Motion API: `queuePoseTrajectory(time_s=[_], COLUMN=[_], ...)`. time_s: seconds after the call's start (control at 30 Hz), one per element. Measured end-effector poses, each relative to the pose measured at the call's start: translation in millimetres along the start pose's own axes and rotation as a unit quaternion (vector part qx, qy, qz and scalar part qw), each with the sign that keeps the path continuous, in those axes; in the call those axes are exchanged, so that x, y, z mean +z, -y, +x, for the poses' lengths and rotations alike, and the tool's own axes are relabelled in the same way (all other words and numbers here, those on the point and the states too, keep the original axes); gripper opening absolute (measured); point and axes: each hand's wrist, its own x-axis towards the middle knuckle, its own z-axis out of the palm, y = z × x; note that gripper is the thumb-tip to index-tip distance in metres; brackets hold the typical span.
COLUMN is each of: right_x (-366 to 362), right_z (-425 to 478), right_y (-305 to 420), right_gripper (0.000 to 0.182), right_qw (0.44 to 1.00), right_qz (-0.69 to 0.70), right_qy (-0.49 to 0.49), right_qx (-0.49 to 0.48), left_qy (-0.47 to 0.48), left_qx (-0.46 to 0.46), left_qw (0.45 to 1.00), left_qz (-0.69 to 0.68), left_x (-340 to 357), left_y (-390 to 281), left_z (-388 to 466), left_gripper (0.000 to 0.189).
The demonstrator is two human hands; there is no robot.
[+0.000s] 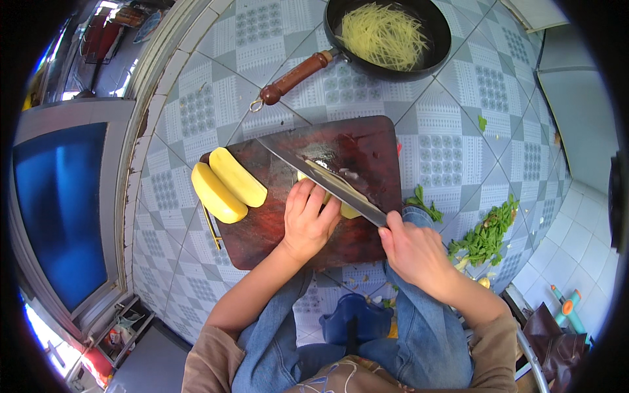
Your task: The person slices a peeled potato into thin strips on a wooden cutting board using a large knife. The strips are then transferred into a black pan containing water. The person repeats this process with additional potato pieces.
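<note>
A dark reddish wooden cutting board (pixel 275 236) lies in front of me. My right hand (pixel 415 245) is closed around the handle of a kitchen knife (pixel 327 184), whose long blade points up and left across the board. Fingertips of my left hand (pixel 312 213) press on a piece of peeled potato (pixel 350 211) beside the blade; the blade and my fingers hide much of it. Thin pale slices lie along the far side of the blade. Two peeled yellow potato pieces (pixel 218 193) (pixel 238 178) rest side by side at the board's left edge.
Beyond the board, a black frying pan (pixel 393 73) with a brown wooden handle holds pale yellow shreds on the tiled floor (pixel 285 29). Green leaves (pixel 486 236) lie to the right. A blue plastic object (pixel 339 319) stands between my legs. A door frame borders the left.
</note>
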Motion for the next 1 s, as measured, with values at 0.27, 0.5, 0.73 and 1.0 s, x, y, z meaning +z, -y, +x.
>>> queuePoseTrajectory(time_s=[0.27,0.5,0.73,1.0], right_x=[10.2,3.5,-0.7,3.4], right_z=[35.1,0.7,-12.8,19.4], right_y=[12.8,-19.7,-8.5,8.5], right_gripper=[0.025,0.024,0.026,0.024], right_qw=[0.999,0.999,1.000,1.000], right_qz=[0.004,0.042,0.006,0.008], right_qy=[-0.029,0.013,0.005,-0.014], right_qx=[-0.023,0.019,0.007,-0.015], left_qy=[-0.001,-0.010,-0.008,-0.013], left_qx=[0.003,-0.004,-0.002,-0.001], left_qw=[1.000,1.000,1.000,1.000], left_qz=[-0.004,-0.001,-0.024,-0.013], left_x=[2.7,1.4,2.5,1.8], left_y=[-1.8,-3.0,-1.6,-1.1], left_z=[2.4,-0.4,-1.6,1.0], left_gripper=[0.033,0.035,0.033,0.031])
